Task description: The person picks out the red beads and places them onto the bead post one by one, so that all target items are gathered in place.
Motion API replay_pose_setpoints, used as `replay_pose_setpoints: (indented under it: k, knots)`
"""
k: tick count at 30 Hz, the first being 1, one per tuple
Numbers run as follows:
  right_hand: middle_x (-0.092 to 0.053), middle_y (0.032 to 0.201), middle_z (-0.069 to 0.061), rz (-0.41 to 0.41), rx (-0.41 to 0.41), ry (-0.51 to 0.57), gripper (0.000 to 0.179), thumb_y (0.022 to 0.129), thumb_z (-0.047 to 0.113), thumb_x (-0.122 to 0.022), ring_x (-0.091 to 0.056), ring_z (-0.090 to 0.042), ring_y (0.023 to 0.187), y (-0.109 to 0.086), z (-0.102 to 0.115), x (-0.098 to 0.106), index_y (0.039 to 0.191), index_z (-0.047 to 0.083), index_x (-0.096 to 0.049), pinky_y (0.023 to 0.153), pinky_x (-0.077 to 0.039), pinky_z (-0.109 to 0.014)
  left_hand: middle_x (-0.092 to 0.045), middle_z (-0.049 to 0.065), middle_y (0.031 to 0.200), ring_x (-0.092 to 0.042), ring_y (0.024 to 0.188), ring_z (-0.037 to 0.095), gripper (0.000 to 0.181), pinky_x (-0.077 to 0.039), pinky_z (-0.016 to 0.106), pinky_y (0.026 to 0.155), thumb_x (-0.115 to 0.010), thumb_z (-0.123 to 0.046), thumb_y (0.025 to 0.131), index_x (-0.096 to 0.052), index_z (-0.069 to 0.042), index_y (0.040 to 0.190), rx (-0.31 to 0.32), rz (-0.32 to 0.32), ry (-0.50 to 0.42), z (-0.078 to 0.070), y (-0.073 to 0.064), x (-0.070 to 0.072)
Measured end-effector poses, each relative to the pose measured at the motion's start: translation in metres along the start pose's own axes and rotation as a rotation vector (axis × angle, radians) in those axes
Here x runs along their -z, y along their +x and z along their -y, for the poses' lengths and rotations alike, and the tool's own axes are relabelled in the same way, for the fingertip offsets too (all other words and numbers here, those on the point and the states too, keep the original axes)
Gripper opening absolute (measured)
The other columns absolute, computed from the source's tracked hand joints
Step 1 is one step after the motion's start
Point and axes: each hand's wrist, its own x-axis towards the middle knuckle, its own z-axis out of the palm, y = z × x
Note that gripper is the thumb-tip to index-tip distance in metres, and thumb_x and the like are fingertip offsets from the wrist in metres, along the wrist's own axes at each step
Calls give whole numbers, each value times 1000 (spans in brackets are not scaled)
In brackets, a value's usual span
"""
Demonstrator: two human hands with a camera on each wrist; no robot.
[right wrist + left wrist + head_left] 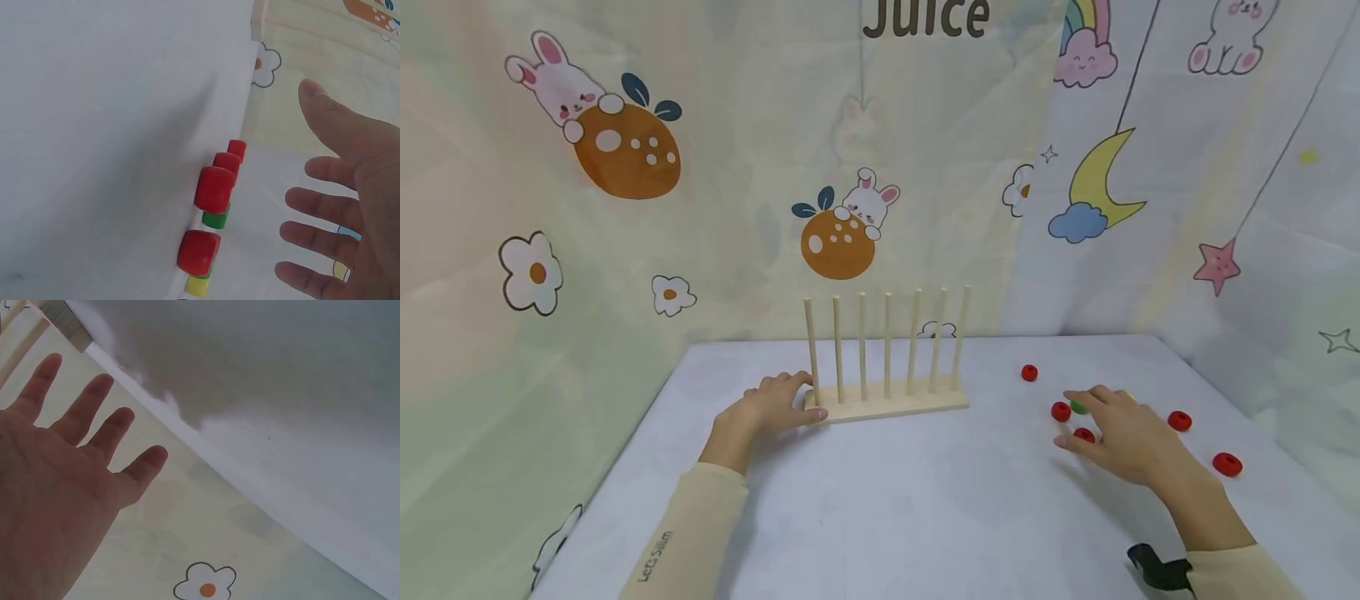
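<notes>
A pale wooden rack (887,407) with a row of several upright pegs stands on the white table. My left hand (771,404) holds the left end of its base, thumb at the front edge and forefinger behind the end peg. The other fingers (94,409) spread out straight in the left wrist view. On the right, my right hand (1123,433) hovers over the beads with thumb and fingers apart, holding nothing. Close to its fingertips lie a red bead (1061,412), another red bead (1084,435) and a green bead (1078,407), these last two partly hidden.
More red beads lie around the right hand: one farther back (1029,372), one to the right (1179,421) and one nearer (1227,464). A yellow bead (197,286) shows in the right wrist view. A printed cloth (737,208) hangs behind the table.
</notes>
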Motion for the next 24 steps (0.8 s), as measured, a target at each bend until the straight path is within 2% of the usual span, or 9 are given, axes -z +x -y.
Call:
replay_pose_setpoints:
  k: [4,9,17,24]
  knots:
    - [-61,128,-24,-12,6,35,71,86,53,-78,-64,-38,104,-6,-6,-9,136,5,-62,80,-58,-59,-55,21,140,-48,129,45,70,-42,71,96,-69,-57,92,-49,-13,143,-29,-1,-40,1,7,-2]
    - [-61,126,-24,-1,12,62,62,86,41,-82,-60,-42,111,-7,-12,-16,131,2,-65,84,-59,-57,-57,19,137,-50,125,45,66,-43,73,92,-71,-57,91,-53,-16,139,-30,18,0,4,15,-4]
    - [-64,121,-26,94,13,60,50,83,34,-85,-59,-45,110,-3,-17,-13,121,3,-71,84,-59,-57,-57,12,140,-50,129,41,69,-41,72,99,-71,-61,89,-55,-19,141,0,37,-24,4,7,-5]
    - [-66,107,-11,168,8,107,38,84,26,-85,-61,-23,92,-2,-17,-18,114,5,-74,79,-61,-46,-58,10,138,-54,129,36,69,-39,70,104,-75,-58,87,-55,-20,141,29,27,-7,4,10,-7]
